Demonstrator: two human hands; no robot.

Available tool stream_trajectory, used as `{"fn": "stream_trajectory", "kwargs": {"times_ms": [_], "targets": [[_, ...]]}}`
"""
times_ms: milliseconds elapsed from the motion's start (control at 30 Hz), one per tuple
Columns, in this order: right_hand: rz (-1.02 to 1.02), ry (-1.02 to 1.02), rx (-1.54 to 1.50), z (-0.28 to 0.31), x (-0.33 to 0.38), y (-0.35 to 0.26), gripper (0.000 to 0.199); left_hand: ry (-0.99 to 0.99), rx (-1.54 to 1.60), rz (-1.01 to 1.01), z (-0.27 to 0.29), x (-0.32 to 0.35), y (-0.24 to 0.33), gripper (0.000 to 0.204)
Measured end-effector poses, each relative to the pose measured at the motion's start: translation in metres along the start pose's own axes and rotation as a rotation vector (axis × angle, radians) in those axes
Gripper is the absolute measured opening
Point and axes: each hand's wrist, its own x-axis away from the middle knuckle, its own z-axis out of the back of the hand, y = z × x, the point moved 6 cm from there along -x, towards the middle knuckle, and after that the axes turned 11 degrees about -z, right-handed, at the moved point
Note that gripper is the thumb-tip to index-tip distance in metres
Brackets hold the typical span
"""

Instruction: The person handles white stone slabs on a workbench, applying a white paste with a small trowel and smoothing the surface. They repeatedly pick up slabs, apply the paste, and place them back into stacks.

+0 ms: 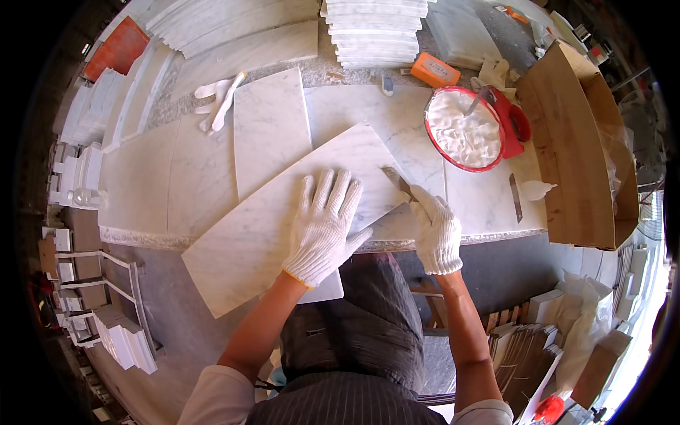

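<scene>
Both my hands wear white knitted gloves. My left hand [324, 230] lies flat with fingers spread on a grey-veined white marble slab [255, 230]. The slab lies at a slant over the table's front edge, on top of another marble slab [273, 127]. In my right hand [435, 230] is a putty knife [398, 183], its metal blade at the slab's right edge; whether it touches the stone I cannot tell. Farther right stands a red-rimmed tub of white paste [464, 131] with a flat metal tool [479, 100] stuck in it.
A loose flat blade [516, 198] lies near the table's right end, beside a large open cardboard box [567, 149]. Spare white gloves [221, 103] rest at the back left. Behind are an orange box [435, 70] and a stack of marble pieces [375, 32]. A white rack [131, 283] stands left.
</scene>
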Motion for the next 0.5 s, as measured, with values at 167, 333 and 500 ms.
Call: {"fn": "stream_trajectory", "kwargs": {"times_ms": [167,333,500], "targets": [[0.078,-0.058,-0.031,0.004,-0.002,0.003,0.024,0.010,-0.010,0.009,-0.002,0.003,-0.001,0.081],[0.168,-0.083,-0.056,0.002,-0.021,-0.001,0.024,0.006,-0.012,-0.006,0.000,0.000,0.001,0.083],[0.113,-0.247,-0.097,-0.014,0.020,-0.002,0.025,-0.003,-0.044,-0.004,-0.002,0.002,0.000,0.084]]}}
